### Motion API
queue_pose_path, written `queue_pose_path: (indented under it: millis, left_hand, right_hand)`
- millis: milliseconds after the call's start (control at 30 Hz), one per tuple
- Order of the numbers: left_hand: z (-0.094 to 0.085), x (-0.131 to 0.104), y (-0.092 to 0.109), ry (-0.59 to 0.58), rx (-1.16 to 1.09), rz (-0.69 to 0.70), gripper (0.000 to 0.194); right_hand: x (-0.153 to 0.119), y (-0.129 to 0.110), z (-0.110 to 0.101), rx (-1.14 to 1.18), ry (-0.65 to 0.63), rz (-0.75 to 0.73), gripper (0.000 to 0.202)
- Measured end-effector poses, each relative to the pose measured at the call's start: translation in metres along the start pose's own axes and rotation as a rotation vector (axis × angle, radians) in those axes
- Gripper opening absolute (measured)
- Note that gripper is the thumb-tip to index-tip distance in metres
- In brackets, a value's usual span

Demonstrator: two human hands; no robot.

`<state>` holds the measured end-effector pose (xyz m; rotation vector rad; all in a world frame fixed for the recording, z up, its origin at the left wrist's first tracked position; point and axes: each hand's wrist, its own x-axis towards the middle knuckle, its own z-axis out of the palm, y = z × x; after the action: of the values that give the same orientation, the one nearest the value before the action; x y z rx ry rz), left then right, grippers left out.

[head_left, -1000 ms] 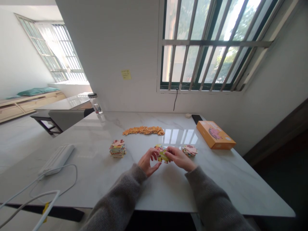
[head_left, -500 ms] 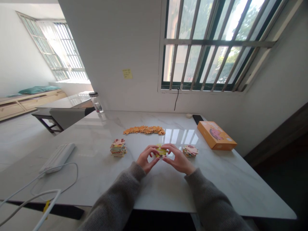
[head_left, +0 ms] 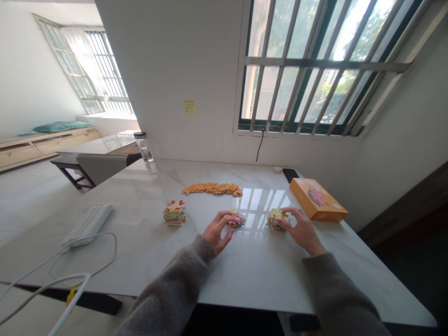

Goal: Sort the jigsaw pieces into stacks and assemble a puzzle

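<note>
My right hand (head_left: 304,232) is at the right stack of puzzle pieces (head_left: 276,225), its thumb and fingers closed on a yellow-green puzzle piece (head_left: 279,213) on top of that stack. My left hand (head_left: 217,232) rests beside a small middle pile of puzzle pieces (head_left: 238,218), pink and multicoloured on top. Its fingertips touch the pile's left side, while the thumb stands apart from it. Farther left is a taller stack of puzzle pieces (head_left: 174,214) with a pink and brown piece uppermost.
A row of overlapping orange pieces (head_left: 212,188) lies behind the stacks. An orange box (head_left: 318,199) and a black phone-like object (head_left: 290,175) are at the right. A white power strip (head_left: 87,225) with cables lies left. A clear bottle (head_left: 144,148) stands at the far left corner.
My hands have parted. The right hand has moved right with the yellow-green puzzle piece from the middle pile to the right stack. My left hand stays by the middle pile, now showing a pinkish top.
</note>
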<state>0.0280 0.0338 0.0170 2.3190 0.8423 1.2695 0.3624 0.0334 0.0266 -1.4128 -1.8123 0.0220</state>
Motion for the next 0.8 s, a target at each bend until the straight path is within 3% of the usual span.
queue_pose_path:
  millis: [167,267,333,467,633,800]
  left_hand:
    - [-0.002,0.002,-0.005,0.094,0.124,-0.039,0.026]
    - [-0.004,0.003,-0.013,0.17,0.241,-0.143,0.018]
    - [-0.004,0.003,-0.018,0.158,0.296,-0.178,0.016]
    - [0.001,0.004,-0.022,0.042,0.357,-0.196,0.018]
    - [0.007,0.005,-0.024,-0.041,0.35,-0.225,0.021]
    - [0.007,0.004,-0.028,-0.1,0.362,-0.249,0.02]
  right_hand:
    - [-0.005,0.026,-0.007,-0.085,-0.073,-0.006,0.03]
    - [-0.006,0.026,-0.007,-0.129,-0.135,-0.071,0.021]
    - [-0.005,0.019,-0.006,-0.173,-0.095,-0.102,0.017]
    - [-0.006,-0.015,0.009,-0.203,-0.022,-0.152,0.012]
    - [-0.006,-0.074,0.053,-0.029,-0.276,-0.268,0.017]
    - [0.003,-0.097,0.087,-0.045,-0.277,-0.203,0.019]
